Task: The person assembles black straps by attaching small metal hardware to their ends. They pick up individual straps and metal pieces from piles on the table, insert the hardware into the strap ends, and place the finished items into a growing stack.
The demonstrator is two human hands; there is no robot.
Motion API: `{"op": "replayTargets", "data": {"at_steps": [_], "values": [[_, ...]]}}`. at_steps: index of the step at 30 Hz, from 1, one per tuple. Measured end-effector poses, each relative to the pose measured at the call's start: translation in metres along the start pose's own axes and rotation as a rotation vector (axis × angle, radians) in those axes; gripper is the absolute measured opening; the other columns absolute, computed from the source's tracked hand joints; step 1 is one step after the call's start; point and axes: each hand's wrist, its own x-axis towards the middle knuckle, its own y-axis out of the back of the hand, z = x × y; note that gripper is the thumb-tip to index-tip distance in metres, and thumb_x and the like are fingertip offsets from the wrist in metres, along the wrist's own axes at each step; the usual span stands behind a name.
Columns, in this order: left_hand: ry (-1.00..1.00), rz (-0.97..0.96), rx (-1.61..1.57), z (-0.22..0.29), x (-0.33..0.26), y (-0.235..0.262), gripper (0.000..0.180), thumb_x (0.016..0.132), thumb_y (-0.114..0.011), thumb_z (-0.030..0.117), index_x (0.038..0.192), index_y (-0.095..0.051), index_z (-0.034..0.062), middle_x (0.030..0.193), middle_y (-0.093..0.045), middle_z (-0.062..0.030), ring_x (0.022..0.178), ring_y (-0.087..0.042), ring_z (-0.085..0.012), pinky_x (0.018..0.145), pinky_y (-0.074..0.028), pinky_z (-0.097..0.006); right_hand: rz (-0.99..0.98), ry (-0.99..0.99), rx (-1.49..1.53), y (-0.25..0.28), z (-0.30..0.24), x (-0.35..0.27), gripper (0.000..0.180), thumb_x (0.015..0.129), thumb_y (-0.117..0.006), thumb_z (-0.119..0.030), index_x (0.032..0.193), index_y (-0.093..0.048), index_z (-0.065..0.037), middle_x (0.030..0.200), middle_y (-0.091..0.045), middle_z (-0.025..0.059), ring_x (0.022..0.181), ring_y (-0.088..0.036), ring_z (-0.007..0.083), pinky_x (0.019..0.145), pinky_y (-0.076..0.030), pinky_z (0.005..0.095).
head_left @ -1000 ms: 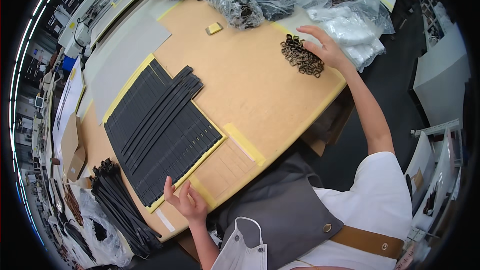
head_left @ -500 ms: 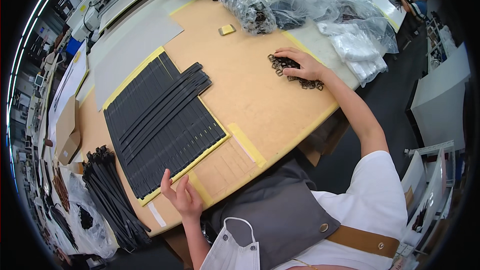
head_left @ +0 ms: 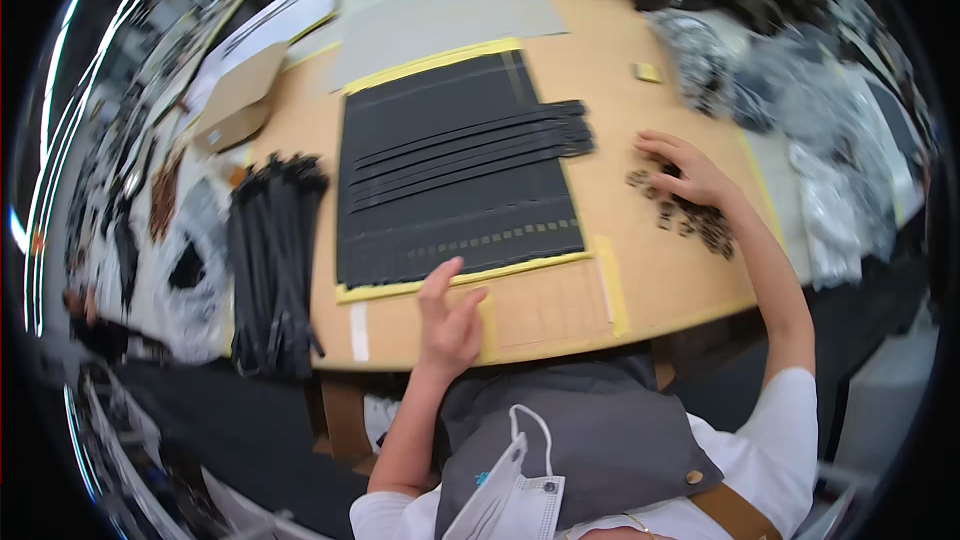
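Observation:
A black mat (head_left: 455, 180) with yellow tape edges lies on the brown table (head_left: 640, 280), and several black straps (head_left: 470, 145) lie across it. My left hand (head_left: 448, 318) rests flat on the table at the mat's near edge, fingers spread, holding nothing. My right hand (head_left: 688, 172) lies with curled fingers on a pile of small dark metal buckles (head_left: 690, 215) to the right of the mat. Whether it grips any of them I cannot tell.
A bundle of black straps (head_left: 272, 260) hangs over the table's left edge. A cardboard box (head_left: 235, 100) and grey sheet (head_left: 450, 10) lie at the back. Clear plastic bags (head_left: 800, 100) with parts fill the right side. A small yellow block (head_left: 648, 72) sits near them.
My right hand has dragged the buckle pile from the far right toward the mat. The view has swung, so the mat now sits centred. My left hand stays at the mat's near edge.

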Motion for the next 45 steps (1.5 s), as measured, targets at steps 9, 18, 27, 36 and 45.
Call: {"op": "replayTargets", "data": {"at_steps": [9, 18, 27, 36, 45], "values": [[-0.037, 0.064, -0.106, -0.014, -0.015, 0.042, 0.039, 0.079, -0.064, -0.006, 0.117, -0.069, 0.0041, 0.152, -0.048, -0.0213, 0.139, -0.047, -0.0415, 0.116, -0.041, -0.052, 0.200, -0.053, -0.003, -0.048, -0.037, -0.003, 0.012, 0.091, -0.068, -0.002, 0.094, -0.057, 0.003, 0.101, -0.056, 0.0156, 0.094, -0.057, 0.0327, 0.085, -0.047, 0.0381], [0.339, 0.218, 0.638, -0.199, -0.039, 0.291, 0.020, 0.081, -0.064, -0.003, 0.099, -0.071, 0.0029, 0.122, -0.066, -0.0177, 0.122, -0.058, -0.0390, 0.106, -0.046, -0.047, 0.302, -0.105, -0.151, -0.040, -0.089, -0.028, 0.010, 0.092, -0.062, 0.003, 0.089, -0.052, 0.003, 0.090, -0.055, 0.0151, 0.084, -0.057, 0.0312, 0.079, -0.047, 0.0377], [0.987, 0.164, 0.715, -0.446, -0.071, 0.430, 0.026, 0.089, -0.069, 0.016, 0.112, -0.071, 0.0027, 0.124, -0.064, -0.0232, 0.122, -0.059, -0.0435, 0.105, -0.049, -0.048, 0.268, -0.109, 0.092, -0.124, -0.186, -0.020, 0.016, 0.089, -0.062, 0.005, 0.082, -0.049, 0.000, 0.081, -0.049, 0.0092, 0.073, -0.048, 0.0194, 0.065, -0.040, 0.0312], [1.256, -0.020, 0.840, -0.511, -0.052, 0.364, 0.035, 0.101, -0.053, 0.030, 0.131, -0.062, 0.0127, 0.142, -0.051, -0.0181, 0.134, -0.049, -0.0441, 0.099, -0.050, -0.063, 0.353, -0.176, 0.090, -0.138, -0.173, -0.031, 0.016, 0.094, -0.060, 0.004, 0.085, -0.048, -0.001, 0.087, -0.046, 0.0072, 0.077, -0.044, 0.0161, 0.066, -0.036, 0.0282], [1.180, -0.019, 0.827, -0.494, -0.036, 0.374, 0.044, 0.102, -0.049, 0.042, 0.117, -0.068, 0.0049, 0.118, -0.072, -0.0273, 0.112, -0.070, -0.0448, 0.096, -0.054, -0.054, 0.403, -0.213, 0.098, -0.133, -0.179, -0.032, 0.014, 0.092, -0.060, 0.004, 0.084, -0.050, 0.000, 0.083, -0.048, 0.0079, 0.075, -0.045, 0.0187, 0.067, -0.038, 0.0310]]}}
